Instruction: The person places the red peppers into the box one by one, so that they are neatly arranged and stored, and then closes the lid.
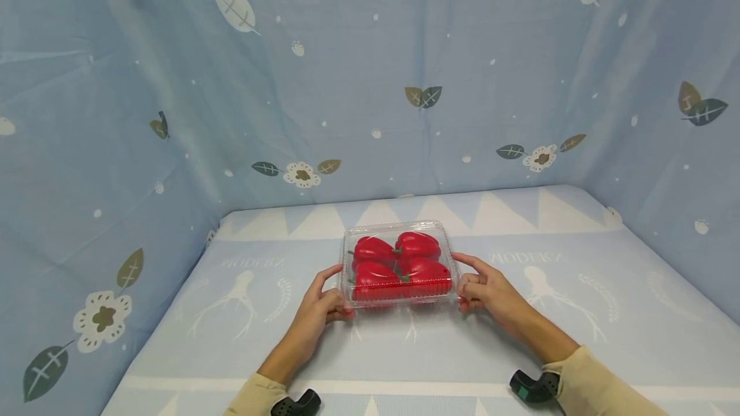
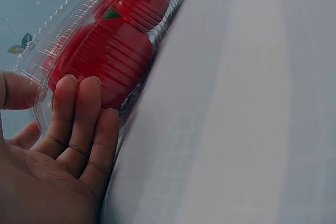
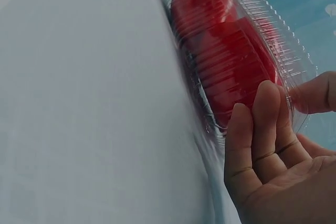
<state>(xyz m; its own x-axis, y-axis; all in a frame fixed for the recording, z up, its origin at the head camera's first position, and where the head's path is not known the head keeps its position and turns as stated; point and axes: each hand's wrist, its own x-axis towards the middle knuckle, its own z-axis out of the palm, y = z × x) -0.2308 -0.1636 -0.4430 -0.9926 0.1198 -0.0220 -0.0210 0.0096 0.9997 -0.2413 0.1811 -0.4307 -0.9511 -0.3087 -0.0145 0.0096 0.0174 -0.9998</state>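
A clear plastic clamshell box (image 1: 370,231) sits near the middle of the table, holding several red bell peppers (image 1: 424,275) with green stems. My left hand (image 1: 315,313) grips its left end, and my right hand (image 1: 491,291) grips the opposite end. In the left wrist view, the left thumb (image 2: 21,92) is at the box's rim while the other fingers bend against the ribbed side wall. The right wrist view shows a similar hold, with the right thumb (image 3: 315,93) at the rim and fingertips on the wall. The lid lies over the peppers.
A pale blue and white patterned cloth (image 1: 405,352) covers the table. Blue leaf-print curtains (image 1: 358,69) rise behind it and at both sides. A dark wrist device (image 1: 534,387) is on the right forearm, and another (image 1: 296,403) is on the left.
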